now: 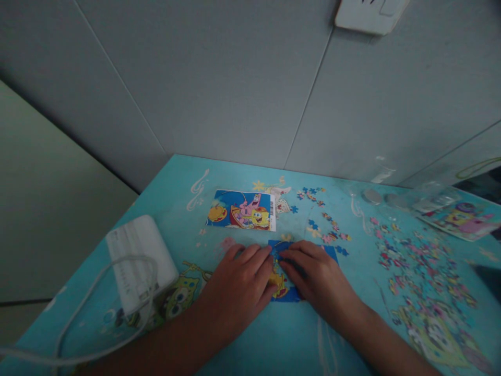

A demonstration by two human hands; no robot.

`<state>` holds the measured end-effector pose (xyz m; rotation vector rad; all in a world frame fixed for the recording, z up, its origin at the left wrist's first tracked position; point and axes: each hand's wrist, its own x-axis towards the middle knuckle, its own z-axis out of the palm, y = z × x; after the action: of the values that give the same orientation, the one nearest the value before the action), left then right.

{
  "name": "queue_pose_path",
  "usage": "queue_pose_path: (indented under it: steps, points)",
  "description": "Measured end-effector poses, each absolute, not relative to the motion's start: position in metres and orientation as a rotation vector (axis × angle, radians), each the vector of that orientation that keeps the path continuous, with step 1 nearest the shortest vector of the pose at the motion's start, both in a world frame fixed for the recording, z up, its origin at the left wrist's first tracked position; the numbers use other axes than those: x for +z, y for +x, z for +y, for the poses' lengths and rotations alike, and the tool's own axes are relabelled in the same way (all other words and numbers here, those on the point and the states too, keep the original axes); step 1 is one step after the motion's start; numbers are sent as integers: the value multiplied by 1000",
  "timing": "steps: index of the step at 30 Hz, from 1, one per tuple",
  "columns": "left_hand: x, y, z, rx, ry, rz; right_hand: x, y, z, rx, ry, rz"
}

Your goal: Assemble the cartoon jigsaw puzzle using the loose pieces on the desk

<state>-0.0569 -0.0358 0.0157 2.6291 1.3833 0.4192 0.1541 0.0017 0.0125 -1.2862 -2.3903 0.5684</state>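
A partly covered jigsaw puzzle (287, 296) with a blue background and a yellow figure lies flat on the table in front of me. My left hand (245, 277) is closed at its left edge, fingers together and bent onto it. My right hand (315, 269) covers much of its right part, its fingers drawn together and pressed down near the upper middle. Whatever is under the right fingertips is hidden. Just behind lies a picture card (245, 210) showing a pink and a yellow cartoon figure on blue. Small loose puzzle pieces (331, 230) lie behind and right of my right hand.
A white box-shaped device (141, 263) with a white cable (88, 300) lies at the left. Many scattered pieces (425, 266) spread over the right side, near a clear plastic bag (434, 196) and a cartoon card (464, 219). A grey wall (235, 94) bounds the printed turquoise table (176, 180).
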Motion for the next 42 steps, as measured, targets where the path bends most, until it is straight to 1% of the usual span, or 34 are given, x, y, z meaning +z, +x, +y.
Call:
queue_pose_path:
  steps: [16, 29, 42]
  points:
    - [16, -57, -35, 485, 2580, 1408, 16, 152, 1, 606, -1425, -2331]
    - [16, -57, -36, 426, 2578, 1388, 17, 152, 1, 652, -1411, -2304]
    - [16, -58, -35, 471, 2586, 1395, 18, 151, 2, 586, -1396, -2304]
